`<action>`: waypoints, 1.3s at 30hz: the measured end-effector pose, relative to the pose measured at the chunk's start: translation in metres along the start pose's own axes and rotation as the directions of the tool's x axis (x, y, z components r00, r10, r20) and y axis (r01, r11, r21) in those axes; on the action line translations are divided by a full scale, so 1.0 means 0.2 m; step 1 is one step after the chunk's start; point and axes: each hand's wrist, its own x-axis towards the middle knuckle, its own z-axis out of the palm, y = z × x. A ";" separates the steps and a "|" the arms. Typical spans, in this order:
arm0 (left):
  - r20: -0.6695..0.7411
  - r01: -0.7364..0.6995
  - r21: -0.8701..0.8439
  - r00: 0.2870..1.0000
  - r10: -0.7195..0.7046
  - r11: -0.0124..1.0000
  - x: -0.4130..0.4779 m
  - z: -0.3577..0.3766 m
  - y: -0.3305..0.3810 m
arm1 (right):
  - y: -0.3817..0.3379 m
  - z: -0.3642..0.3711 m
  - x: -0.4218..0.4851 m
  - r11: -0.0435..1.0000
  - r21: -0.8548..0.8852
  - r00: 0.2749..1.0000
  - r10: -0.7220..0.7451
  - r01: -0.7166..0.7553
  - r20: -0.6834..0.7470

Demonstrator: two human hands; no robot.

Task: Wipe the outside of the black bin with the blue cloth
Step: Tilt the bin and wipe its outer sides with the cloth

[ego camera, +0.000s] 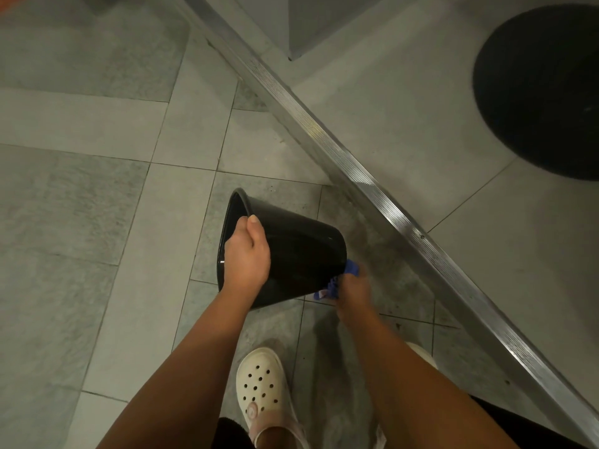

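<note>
A glossy black bin (301, 251) is held tipped on its side above the tiled floor, its open mouth facing left and its base facing right. My left hand (248, 254) grips the bin's rim, thumb over the edge. My right hand (353, 291) holds a crumpled blue cloth (337, 280) against the bin's base at its lower right edge. Most of the cloth is hidden by my fingers and the bin.
Grey floor tiles (97, 222) spread left and below. A ribbed metal threshold strip (372, 186) runs diagonally from top centre to bottom right. A round black mat (544, 92) lies beyond it at upper right. My white clog (262, 390) stands below the bin.
</note>
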 end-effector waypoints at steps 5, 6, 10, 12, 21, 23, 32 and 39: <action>0.125 -0.040 -0.025 0.991 0.043 0.999 0.01 -0.02 -0.01 | -0.11 -0.04 0.02 0.937 -0.264 0.972 -0.234 0.230 0.017; 0.157 -0.047 -0.037 0.986 0.053 0.998 0.01 -0.03 -0.01 | -0.13 -0.03 0.03 0.910 -0.310 0.958 -0.287 0.274 0.006; 0.238 -0.054 -0.051 0.969 0.065 0.997 0.02 -0.07 -0.02 | -0.19 0.00 0.05 0.860 -0.378 0.933 -0.360 0.342 0.023; 0.253 -0.068 -0.019 0.965 0.071 0.997 0.03 -0.08 -0.01 | -0.20 -0.01 0.05 0.841 -0.405 0.928 -0.369 0.359 0.058; 0.239 -0.035 0.118 0.971 0.006 0.992 0.09 -0.09 0.08 | -0.28 -0.02 -0.02 0.846 -0.377 0.921 -0.297 0.377 0.253; 0.227 -0.038 0.188 0.974 -0.006 0.982 0.09 -0.08 0.10 | -0.26 -0.01 -0.02 0.853 -0.391 0.931 -0.262 0.347 0.255; 0.261 -0.083 0.287 0.965 0.005 0.954 0.09 -0.06 0.09 | -0.21 -0.08 -0.07 0.948 -0.224 0.952 -0.164 0.224 0.258; 0.253 -0.188 0.342 0.962 0.102 0.921 0.07 -0.08 0.10 | -0.23 -0.07 -0.12 0.929 -0.247 0.911 -0.172 0.277 0.375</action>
